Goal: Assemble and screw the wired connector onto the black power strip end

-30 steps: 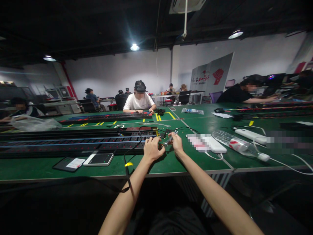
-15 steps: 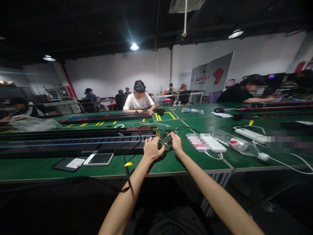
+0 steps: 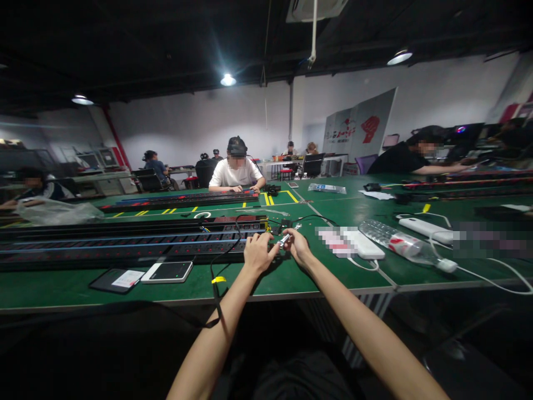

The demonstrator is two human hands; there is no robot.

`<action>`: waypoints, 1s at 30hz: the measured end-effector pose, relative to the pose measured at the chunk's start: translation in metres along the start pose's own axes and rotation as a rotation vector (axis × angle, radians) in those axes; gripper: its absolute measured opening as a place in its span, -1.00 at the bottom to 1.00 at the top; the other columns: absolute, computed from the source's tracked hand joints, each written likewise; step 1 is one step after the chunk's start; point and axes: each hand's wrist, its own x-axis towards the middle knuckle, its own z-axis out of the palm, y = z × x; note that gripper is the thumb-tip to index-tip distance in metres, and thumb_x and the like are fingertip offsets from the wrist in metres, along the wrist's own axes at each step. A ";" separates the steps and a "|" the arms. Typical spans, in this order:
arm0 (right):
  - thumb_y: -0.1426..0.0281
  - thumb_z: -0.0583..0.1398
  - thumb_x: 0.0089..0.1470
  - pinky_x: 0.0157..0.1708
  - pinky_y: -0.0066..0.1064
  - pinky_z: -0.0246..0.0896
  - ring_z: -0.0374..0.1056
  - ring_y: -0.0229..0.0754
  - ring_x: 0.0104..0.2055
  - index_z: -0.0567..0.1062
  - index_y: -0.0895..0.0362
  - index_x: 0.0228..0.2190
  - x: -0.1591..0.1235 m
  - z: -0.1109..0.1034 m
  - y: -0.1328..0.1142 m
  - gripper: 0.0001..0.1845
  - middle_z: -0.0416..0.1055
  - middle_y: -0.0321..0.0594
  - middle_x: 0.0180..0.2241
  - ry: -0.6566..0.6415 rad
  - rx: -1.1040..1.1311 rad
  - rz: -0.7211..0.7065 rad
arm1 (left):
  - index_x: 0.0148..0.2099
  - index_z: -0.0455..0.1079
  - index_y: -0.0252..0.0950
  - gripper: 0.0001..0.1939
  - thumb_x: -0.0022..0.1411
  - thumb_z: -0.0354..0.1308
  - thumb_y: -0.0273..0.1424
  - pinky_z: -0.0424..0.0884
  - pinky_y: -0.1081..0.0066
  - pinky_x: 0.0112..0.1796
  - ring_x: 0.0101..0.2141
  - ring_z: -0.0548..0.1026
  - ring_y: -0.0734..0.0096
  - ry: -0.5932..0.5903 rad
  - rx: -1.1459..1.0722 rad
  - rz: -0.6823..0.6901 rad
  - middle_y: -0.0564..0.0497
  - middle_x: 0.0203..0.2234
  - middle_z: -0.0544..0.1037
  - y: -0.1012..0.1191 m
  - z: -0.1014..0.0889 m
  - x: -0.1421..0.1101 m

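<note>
Between my two hands, at the right end of a long black power strip [image 3: 200,247], is a small shiny metal piece [image 3: 284,240]. My right hand [image 3: 298,250] has its fingers closed on it from the right. From the left, my left hand [image 3: 259,253] is bent with thumb and forefinger at the piece's lower end; its other fingers lie over the strip's end. The piece is too small to name exactly. Just beyond the hands lie yellow and black parts [image 3: 275,228] and a black cable. My left fingertips are partly hidden.
Left of my forearms lie a white device [image 3: 169,271] and a black cable with a yellow tag [image 3: 219,280]. To the right are a white power bank [image 3: 365,244] and a plastic bottle [image 3: 397,243]. A co-worker [image 3: 237,172] sits across the green table.
My right hand has turned and lowered slightly, its fingers more curled. The metal piece between the hands has tilted and shows brighter. My left hand has barely moved.
</note>
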 end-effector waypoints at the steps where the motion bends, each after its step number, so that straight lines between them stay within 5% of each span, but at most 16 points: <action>1: 0.30 0.23 -0.13 -0.72 -0.52 0.00 0.14 -0.34 -0.71 0.40 0.11 -0.54 -0.001 0.000 -0.001 -0.85 0.22 -0.42 -0.72 -0.021 -0.001 0.020 | -0.09 0.39 -0.18 -0.73 0.35 0.06 -0.12 0.22 0.21 -0.09 -0.11 0.41 0.19 0.001 -0.001 -0.002 0.00 -0.16 0.56 0.000 0.000 0.000; 23: 0.34 0.20 -0.04 -0.73 -0.55 0.00 0.17 -0.35 -0.70 0.43 0.13 -0.43 -0.009 0.000 -0.003 -0.89 0.33 -0.36 -0.65 -0.136 -0.112 0.081 | -0.06 0.40 -0.17 -0.61 0.30 0.08 0.01 0.24 0.23 -0.06 -0.09 0.40 0.20 -0.028 -0.032 0.000 0.01 -0.15 0.55 0.000 -0.004 -0.001; 30: 0.28 0.21 0.01 -0.79 -0.61 -0.24 -0.09 -0.45 -0.81 0.35 0.12 -0.42 -0.013 0.001 -0.006 -0.82 0.09 -0.54 -0.76 -0.151 -0.118 0.077 | -0.07 0.40 -0.19 -0.62 0.33 0.05 -0.01 0.23 0.24 -0.08 -0.11 0.41 0.20 -0.021 -0.022 -0.004 0.00 -0.16 0.56 0.001 -0.004 -0.001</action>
